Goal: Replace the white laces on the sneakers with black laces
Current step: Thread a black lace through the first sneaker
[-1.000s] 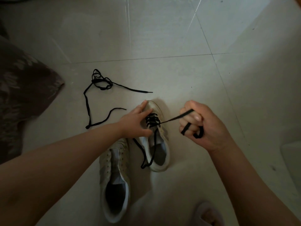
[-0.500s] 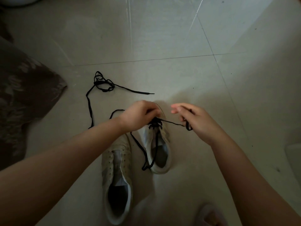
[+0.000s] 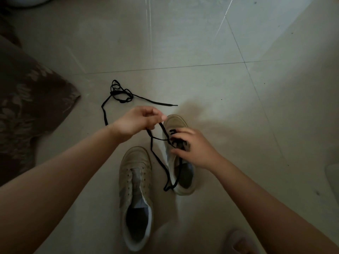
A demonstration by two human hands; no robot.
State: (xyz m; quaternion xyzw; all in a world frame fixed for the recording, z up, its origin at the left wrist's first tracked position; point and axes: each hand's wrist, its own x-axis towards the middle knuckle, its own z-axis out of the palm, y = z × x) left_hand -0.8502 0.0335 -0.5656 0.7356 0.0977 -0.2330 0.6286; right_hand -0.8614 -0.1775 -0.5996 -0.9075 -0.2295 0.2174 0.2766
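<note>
From the head camera I see my left hand (image 3: 136, 121) lifted above the floor (image 3: 201, 43), its fingers pinching one end of the black lace (image 3: 152, 143) — this lace runs down to the eyelets of the right sneaker (image 3: 180, 158). My right hand (image 3: 192, 146) rests on this sneaker with curled fingers around its laced part, holding it in place. The other end of the lace lies over the shoe's opening and falls beside it. The left sneaker (image 3: 135, 197) stands just beside, without lace. A second black lace (image 3: 121, 96) lies tangled on the tiles behind my left hand — near a dark patterned cloth (image 3: 31, 107).
</note>
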